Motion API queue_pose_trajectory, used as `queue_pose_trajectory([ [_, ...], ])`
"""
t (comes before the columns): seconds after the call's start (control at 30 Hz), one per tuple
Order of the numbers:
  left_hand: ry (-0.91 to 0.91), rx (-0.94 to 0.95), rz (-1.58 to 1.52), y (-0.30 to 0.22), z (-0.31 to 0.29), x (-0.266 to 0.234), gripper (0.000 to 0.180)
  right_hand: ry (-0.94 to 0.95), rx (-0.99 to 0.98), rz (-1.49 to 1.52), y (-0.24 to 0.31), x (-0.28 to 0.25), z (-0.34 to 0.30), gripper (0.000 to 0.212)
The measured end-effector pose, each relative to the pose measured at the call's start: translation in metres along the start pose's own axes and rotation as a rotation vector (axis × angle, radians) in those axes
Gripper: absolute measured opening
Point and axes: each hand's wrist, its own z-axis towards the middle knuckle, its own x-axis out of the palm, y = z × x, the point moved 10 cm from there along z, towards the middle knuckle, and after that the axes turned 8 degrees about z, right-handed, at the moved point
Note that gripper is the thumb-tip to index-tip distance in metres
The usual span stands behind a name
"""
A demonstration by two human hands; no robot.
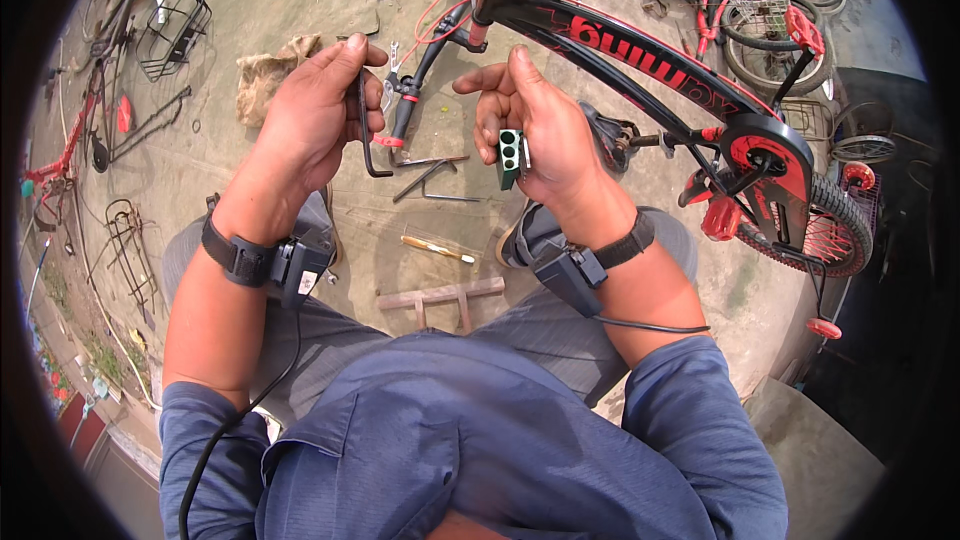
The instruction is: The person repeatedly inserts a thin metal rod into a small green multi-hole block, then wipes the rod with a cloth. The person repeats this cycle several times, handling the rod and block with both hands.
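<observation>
Between the thumb and fingers of my left hand (315, 110) is a black L-shaped hex key (365, 130), its short end pointing down. My right hand (552, 135) grips a small dark green hex key holder (508, 158) with round holes in its end. The two hands are apart, above the ground between my knees. Loose hex keys (428, 183) lie on the ground below and between them. Just beyond the hands is the handlebar (418, 80) of a black and red bicycle (640, 58), which lies to the right.
A brown rag (262, 90) lies beyond my left wrist. Nearer me are a yellow-handled tool (437, 248) and a wooden piece (442, 295). Bicycle parts and a black wire basket (176, 35) are at left. The bicycle's pedal (722, 217) juts out near my right forearm.
</observation>
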Motion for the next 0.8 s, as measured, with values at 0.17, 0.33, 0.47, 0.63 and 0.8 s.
queue_pose_trajectory([
  [0.17,0.277,-0.073,0.173,0.014,-0.017,0.041,0.031,-0.001,-0.102,-0.14,0.014,0.003,-0.002,0.085],
  [0.33,0.384,0.039,0.435,0.019,-0.036,0.074,0.033,0.017,-0.181,-0.295,0.021,0.004,-0.002,0.092],
  [0.47,0.306,0.21,0.58,0.015,-0.041,0.084,0.032,-0.021,-0.212,-0.393,0.019,0.004,-0.005,0.091],
  [0.63,0.261,0.184,0.577,0.016,-0.038,0.076,0.023,-0.054,-0.243,-0.44,0.022,0.005,-0.007,0.086],
  [0.8,0.271,0.136,0.575,0.021,-0.031,0.068,0.014,-0.042,-0.213,-0.317,0.016,0.003,-0.005,0.078],
])
